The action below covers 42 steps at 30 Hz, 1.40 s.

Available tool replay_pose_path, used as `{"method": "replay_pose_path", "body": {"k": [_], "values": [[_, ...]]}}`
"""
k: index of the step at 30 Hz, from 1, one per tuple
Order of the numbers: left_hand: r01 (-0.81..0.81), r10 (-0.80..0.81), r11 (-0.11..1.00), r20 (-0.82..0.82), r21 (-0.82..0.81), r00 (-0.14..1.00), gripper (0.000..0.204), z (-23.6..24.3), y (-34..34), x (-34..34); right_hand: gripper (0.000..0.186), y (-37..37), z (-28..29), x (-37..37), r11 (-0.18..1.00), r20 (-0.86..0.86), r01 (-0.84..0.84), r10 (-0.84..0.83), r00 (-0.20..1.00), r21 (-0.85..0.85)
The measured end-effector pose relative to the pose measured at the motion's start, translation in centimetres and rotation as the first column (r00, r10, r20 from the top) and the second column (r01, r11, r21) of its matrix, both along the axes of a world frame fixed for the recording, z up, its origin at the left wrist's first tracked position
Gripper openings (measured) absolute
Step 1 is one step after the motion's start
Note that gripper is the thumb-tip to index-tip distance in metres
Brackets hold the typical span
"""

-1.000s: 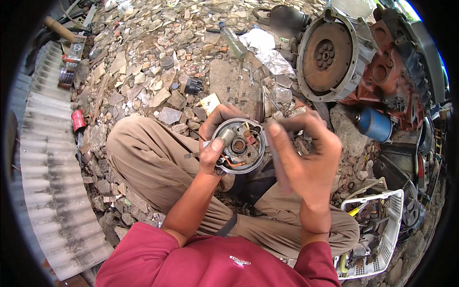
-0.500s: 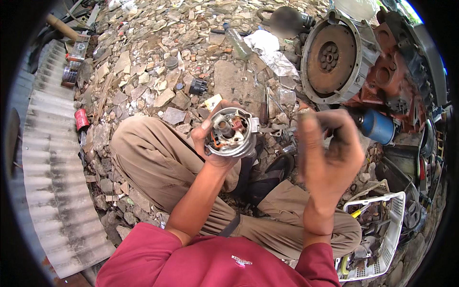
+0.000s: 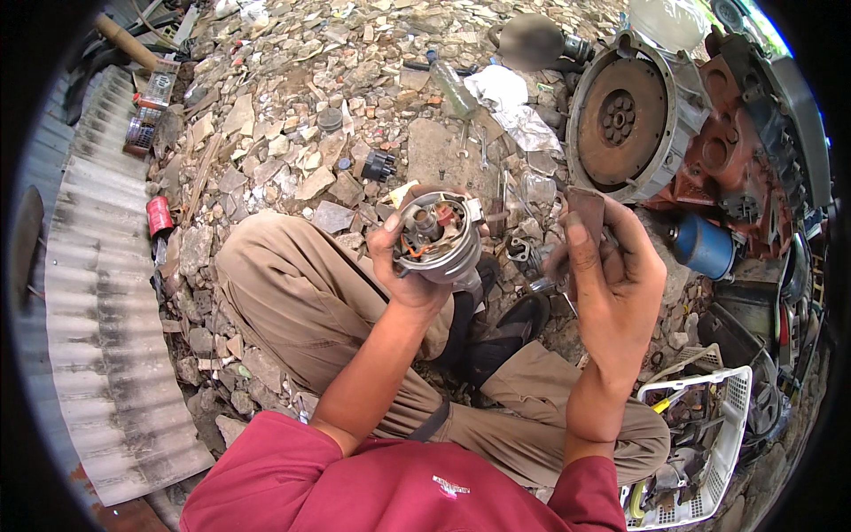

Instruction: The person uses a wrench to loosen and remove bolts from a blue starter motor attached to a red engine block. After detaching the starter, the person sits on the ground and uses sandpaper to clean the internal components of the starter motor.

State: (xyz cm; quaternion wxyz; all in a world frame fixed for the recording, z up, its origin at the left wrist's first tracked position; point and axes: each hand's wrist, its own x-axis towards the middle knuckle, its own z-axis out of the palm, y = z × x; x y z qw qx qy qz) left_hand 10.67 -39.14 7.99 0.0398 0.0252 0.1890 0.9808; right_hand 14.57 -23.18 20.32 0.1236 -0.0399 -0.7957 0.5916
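My left hand (image 3: 410, 287) grips a round metal distributor body (image 3: 440, 248) above my crossed legs, with its open top showing a central shaft, an orange wire and a small red part. My right hand (image 3: 618, 288) is raised to the right of it, fingers closed on a brown rectangular strip (image 3: 587, 209), which looks like sandpaper. The two hands are apart. Just beyond the distributor a black distributor cap (image 3: 378, 165) lies on the stones, with wrenches (image 3: 483, 152) and small metal parts nearby.
A bell housing (image 3: 632, 121) and rusty red engine block (image 3: 722, 151) stand right, near a blue cylinder (image 3: 705, 245). A white plastic basket (image 3: 734, 390) of tools sits lower right. Corrugated sheet (image 3: 102, 337) lies along the left. A bottle (image 3: 452, 89) and white rag (image 3: 505, 102) lie ahead.
The distributor has risen slightly and tipped, showing more of its side. My right hand has moved away from it to the right and turned, bringing the brown strip into clearer view.
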Motion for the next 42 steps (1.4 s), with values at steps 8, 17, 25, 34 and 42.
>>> {"method": "replay_pose_path", "body": {"k": [8,17,25,34,42], "values": [[-0.235,0.208,0.929,-0.122,-0.285,0.970,0.056,0.7,0.5,-0.5,0.021,-0.6,-1.6,-0.2,0.938,0.004,-0.146,0.153,0.988,0.313],[-0.394,0.287,0.613,-0.272,-0.685,0.918,0.066,1.5,0.0,0.5,0.026,-2.9,-4.1,-0.8,0.816,-0.055,-0.076,0.131,0.990,0.574],[-0.384,0.264,0.702,-0.281,-0.600,0.923,0.057,1.1,-0.5,0.7,0.035,-1.8,-3.7,-0.7,0.818,-0.006,-0.197,0.239,0.971,0.541],[-0.357,0.256,0.742,-0.252,-0.567,0.933,0.060,1.8,-0.5,0.9,0.016,-2.3,-2.2,-1.2,0.976,0.094,-0.091,0.074,0.993,0.199],[-0.362,0.337,0.714,-0.159,-0.599,0.928,0.060,1.6,-0.7,0.5,0.013,-2.4,-3.7,-1.0,0.905,-0.237,-0.088,0.201,0.951,0.417]]}}
